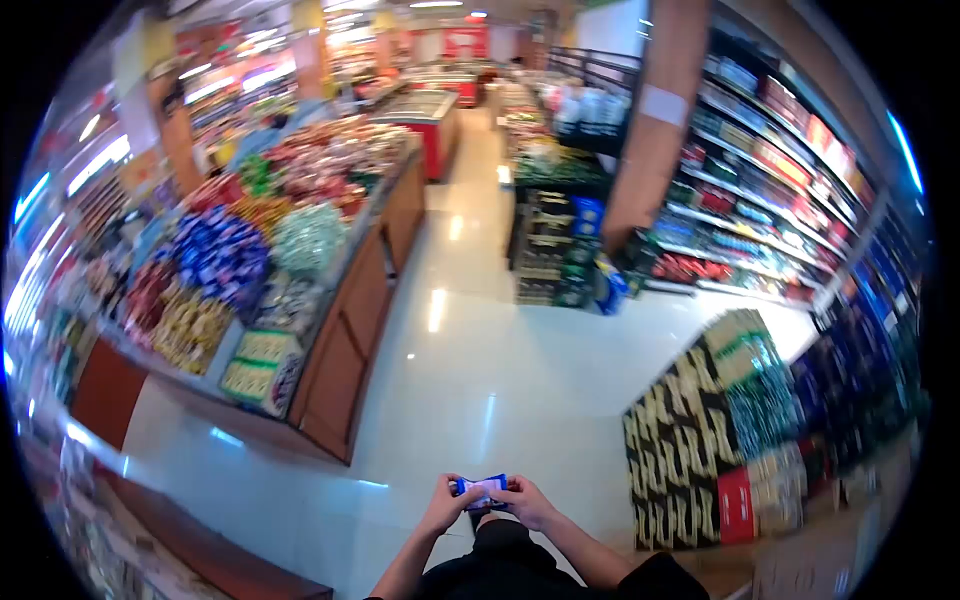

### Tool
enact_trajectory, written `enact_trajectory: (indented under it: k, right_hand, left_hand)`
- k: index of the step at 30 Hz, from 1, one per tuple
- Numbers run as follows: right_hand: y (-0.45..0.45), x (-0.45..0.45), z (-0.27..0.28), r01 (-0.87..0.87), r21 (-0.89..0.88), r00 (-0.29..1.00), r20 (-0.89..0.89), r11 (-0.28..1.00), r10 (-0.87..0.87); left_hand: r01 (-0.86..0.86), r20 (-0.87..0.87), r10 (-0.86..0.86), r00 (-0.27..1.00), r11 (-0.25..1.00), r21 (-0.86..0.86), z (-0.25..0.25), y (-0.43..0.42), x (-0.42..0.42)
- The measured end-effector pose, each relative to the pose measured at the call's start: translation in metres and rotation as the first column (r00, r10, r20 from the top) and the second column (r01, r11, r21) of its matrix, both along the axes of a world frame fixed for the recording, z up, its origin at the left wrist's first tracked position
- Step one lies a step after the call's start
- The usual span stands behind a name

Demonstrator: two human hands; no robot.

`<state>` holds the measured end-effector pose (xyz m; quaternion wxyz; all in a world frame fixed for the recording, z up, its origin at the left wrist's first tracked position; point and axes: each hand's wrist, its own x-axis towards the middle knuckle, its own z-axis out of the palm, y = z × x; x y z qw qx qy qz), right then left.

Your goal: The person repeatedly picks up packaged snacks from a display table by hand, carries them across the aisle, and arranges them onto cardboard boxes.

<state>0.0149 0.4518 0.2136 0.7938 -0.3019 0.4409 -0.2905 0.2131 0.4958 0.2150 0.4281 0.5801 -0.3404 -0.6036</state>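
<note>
Between my two hands, low in the middle of the head view, is a small blue and white wrapped packet [484, 487]. My left hand [444, 501] is closed on its left end. On the opposite end the fingers of my right hand [528, 502] are pinched. The packet lies roughly level in front of my body, above the floor. Its print is too small and blurred to read, and my fingers cover both of its ends.
A wooden display counter [345, 340] heaped with colourful wrapped sweets [222, 255] stands left. An aisle floor [450, 330] runs ahead to a red freezer [432, 140]. Stacked cartons [675, 455] stand right, near a pillar [665, 120] and stocked shelves [755, 190].
</note>
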Motion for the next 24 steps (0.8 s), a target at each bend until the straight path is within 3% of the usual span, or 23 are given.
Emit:
enact_trajectory:
  k: [2,5,6,10,14,17,24]
  right_hand:
    - [-0.026,0.036,0.003,-0.104,0.058,0.994,-0.027,0.993,0.105]
    - [-0.066,0.091,-0.001,-0.259,0.056,0.964,0.072,0.964,0.255]
    - [-0.081,0.113,-0.004,-0.322,0.045,0.941,0.12,0.945,0.315]
    - [-0.147,0.199,-0.009,-0.504,0.013,0.842,0.231,0.863,0.488]
    - [-0.213,0.294,-0.002,-0.543,-0.046,0.828,0.137,0.839,0.543]
    - [-0.249,0.36,-0.01,-0.527,-0.13,0.829,0.136,0.84,0.542]
    - [-0.32,0.487,0.03,-0.561,-0.338,0.765,0.135,0.755,0.629]
  left_hand:
    - [-0.109,0.012,0.109,0.994,0.994,-0.001,-0.004,-0.006,0.028]
    - [-0.232,0.065,0.236,0.97,0.971,-0.063,-0.011,-0.025,0.075]
    - [-0.259,0.025,0.259,0.966,0.966,-0.008,-0.005,-0.033,0.092]
    - [-0.381,0.143,0.385,0.912,0.923,-0.056,-0.019,-0.073,0.168]
    - [-0.485,0.129,0.488,0.863,0.873,-0.057,0.008,-0.125,0.241]
    - [-0.435,0.414,0.432,0.801,0.896,-0.092,0.028,-0.16,0.299]
    - [-0.372,0.397,0.366,0.842,0.926,-0.065,0.104,-0.212,0.415]
